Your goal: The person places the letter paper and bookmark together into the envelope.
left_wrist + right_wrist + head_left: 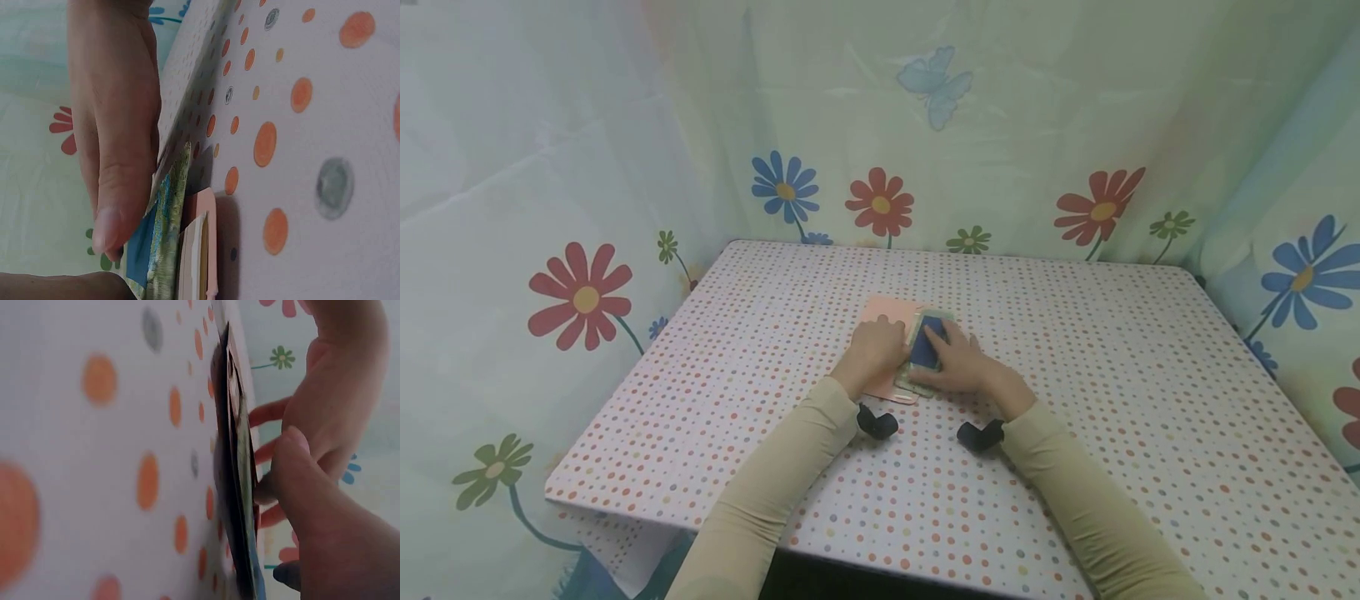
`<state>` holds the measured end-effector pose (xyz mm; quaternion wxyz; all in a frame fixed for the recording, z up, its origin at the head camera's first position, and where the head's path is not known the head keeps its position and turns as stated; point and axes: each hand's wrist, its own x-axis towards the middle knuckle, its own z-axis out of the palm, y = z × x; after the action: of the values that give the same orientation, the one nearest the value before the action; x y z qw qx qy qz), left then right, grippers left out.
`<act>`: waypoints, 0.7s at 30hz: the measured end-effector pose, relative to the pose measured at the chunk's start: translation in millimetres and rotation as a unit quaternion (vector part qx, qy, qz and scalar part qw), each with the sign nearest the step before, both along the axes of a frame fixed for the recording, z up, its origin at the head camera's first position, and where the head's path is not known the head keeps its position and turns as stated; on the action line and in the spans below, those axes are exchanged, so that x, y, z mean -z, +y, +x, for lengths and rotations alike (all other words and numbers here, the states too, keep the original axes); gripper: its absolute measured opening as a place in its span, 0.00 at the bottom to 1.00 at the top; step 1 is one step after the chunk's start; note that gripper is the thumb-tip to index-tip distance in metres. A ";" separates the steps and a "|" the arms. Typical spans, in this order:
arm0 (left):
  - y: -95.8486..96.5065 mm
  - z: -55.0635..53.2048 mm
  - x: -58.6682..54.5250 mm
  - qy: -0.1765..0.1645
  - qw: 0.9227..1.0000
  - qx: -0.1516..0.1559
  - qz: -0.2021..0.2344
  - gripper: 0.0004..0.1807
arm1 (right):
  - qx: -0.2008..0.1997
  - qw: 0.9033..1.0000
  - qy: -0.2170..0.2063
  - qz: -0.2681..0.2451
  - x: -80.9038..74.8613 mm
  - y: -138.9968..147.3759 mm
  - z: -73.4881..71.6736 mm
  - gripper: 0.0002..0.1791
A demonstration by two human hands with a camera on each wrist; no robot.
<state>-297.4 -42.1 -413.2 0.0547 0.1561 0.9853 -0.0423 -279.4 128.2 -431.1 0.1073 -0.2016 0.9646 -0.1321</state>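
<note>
On the table lies a thin pink notebook [887, 310]; its page edges [194, 256] show in the left wrist view. Overlapping its right side is a flat green-patterned piece [167, 244], with a dark blue rectangle [927, 340] on top. My right hand [958, 362] rests over the blue and green pieces with its fingers spread. Beside it, my left hand [876, 346] lies over the pink notebook at the left edge of the green piece. Its knuckles are bent; its fingertips are hidden in the head view, so any grip is unclear.
A white dotted cloth [1075, 350] covers the table. Flower-printed curtains [1015, 125] hang behind and at both sides. Black wrist mounts [877, 422] sit under both wrists, close to the tabletop. The table's front edge [880, 560] runs below the forearms.
</note>
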 end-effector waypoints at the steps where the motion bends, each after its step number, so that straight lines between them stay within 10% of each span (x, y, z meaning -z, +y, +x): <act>1: 0.0 0.2 0.1 0.000 1.000 -0.001 0.001 0.26 | -0.001 1.000 -0.010 -0.005 -1.3 2.7 -0.7 0.55; 21: -0.4 2.3 -1.6 0.000 1.000 0.013 -0.012 0.23 | -0.009 0.999 -0.024 0.038 -3.1 9.5 -2.1 0.57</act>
<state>-295.1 -42.5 -411.5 0.0561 0.1681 0.9827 -0.0543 -281.5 137.7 -428.1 0.1394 -0.2029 0.9641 -0.0994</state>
